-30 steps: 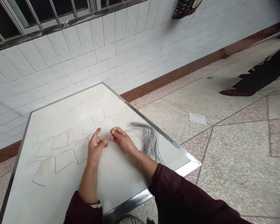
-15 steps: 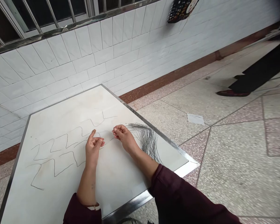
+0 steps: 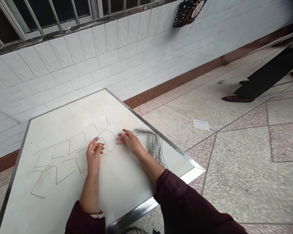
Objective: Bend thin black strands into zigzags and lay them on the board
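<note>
Thin dark wires, bent into zigzags, lie spread over the white tabletop (image 3: 70,130). My left hand (image 3: 94,156) is just above the middle of the table with thumb and fingers pinched together. A bent wire (image 3: 106,145) runs close beside its fingertips; whether the pinch holds it I cannot make out. To the right, my right hand (image 3: 132,141) is open, fingers spread and apart, near the ends of the bent wires. A loose bundle of dark wires (image 3: 155,146) lies beyond it by the table's right edge, partly behind the forearm.
A metal trim (image 3: 148,206) edges the table. Behind it stands a white tiled wall (image 3: 88,65) with a barred window and a hanging patterned bag (image 3: 188,13). On the floor lies a white paper (image 3: 201,125). Farther right is a person's leg and shoe (image 3: 239,98).
My right hand has opened from a pinch, its fingers now spread. My left hand has shifted slightly left, its raised index finger curled in. The bent wires between the hands show more fully.
</note>
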